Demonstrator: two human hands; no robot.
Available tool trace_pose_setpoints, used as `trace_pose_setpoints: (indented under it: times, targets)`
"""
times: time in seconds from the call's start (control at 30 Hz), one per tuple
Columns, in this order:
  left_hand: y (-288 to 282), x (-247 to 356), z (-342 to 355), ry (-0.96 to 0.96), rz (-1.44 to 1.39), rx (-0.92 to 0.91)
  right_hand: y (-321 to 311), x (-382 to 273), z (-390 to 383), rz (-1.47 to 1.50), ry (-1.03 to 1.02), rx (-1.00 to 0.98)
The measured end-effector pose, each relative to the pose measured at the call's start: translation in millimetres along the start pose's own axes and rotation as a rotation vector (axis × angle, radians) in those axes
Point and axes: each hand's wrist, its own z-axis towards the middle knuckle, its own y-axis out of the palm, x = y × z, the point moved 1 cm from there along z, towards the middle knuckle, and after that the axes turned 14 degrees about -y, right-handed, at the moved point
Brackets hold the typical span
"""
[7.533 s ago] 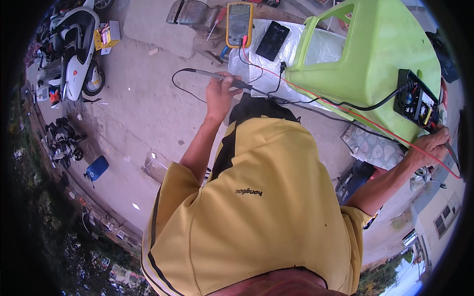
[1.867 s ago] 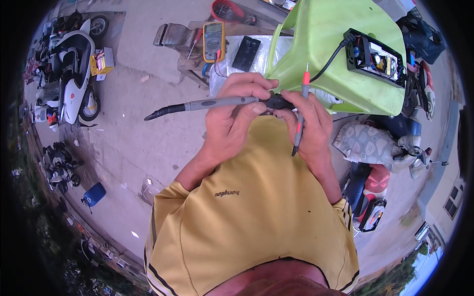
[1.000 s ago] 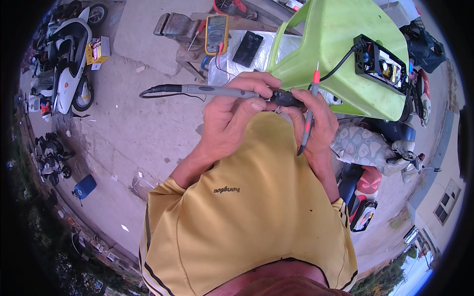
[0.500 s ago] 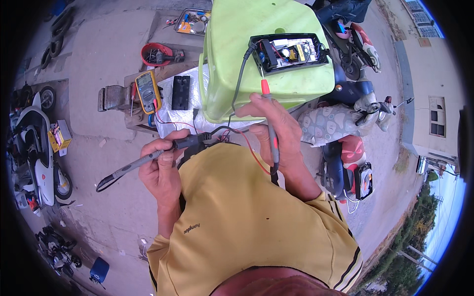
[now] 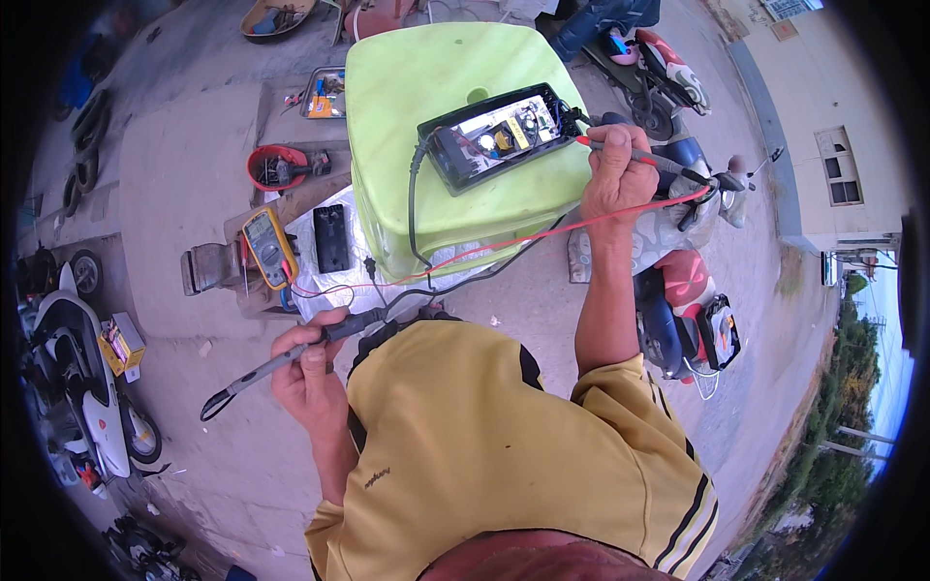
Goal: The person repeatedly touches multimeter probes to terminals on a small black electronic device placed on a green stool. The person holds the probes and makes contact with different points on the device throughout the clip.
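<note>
My left hand (image 5: 312, 378) is closed on a grey test probe (image 5: 263, 370) and a black cable plug (image 5: 355, 322), held end to end. The probe's tip is hidden at the plug. My right hand (image 5: 618, 176) grips a red-and-grey test probe (image 5: 661, 163), its red front end close to the right end of an opened black charger case (image 5: 463, 181). Whether the tip touches anything I cannot make out. Inside the case a circuit board (image 5: 518, 128) lies exposed. A red lead (image 5: 542, 232) runs from the right probe to a yellow multimeter (image 5: 265, 248).
The charger rests on a light green plastic stool (image 5: 387, 87). Left of it are a black case cover (image 5: 331, 238) on silvery sheeting, a vise (image 5: 206, 268), a red bowl (image 5: 260, 168) of parts and a tool tray (image 5: 325, 92). Parked scooters (image 5: 92, 387) stand on both sides.
My right hand has moved away from my body and to the right, carrying the red probe to the charger's right end. The left hand still holds its probe at the plug. The view has shifted.
</note>
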Motion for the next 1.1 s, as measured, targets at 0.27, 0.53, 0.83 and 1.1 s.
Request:
trace_pose_setpoints:
  times: [0.27,0.53,0.83,1.1]
  targets:
    - [1.5,2.5,5.6,-0.012,0.016,0.001,14.7,4.7,2.7,-0.082,-0.009,-0.016]
    - [6.4,0.5,9.5,-0.006,0.022,-0.02,16.5,-5.2,9.9,-0.161,-0.082,-0.079]
    - [3.6,0.9,9.9,-0.021,0.011,-0.025,17.3,-7.4,8.9,-0.223,-0.087,-0.125]
    - [3.7,-3.4,10.1,-0.005,0.009,-0.013,18.9,-7.8,21.7,-0.288,-0.163,-0.195]
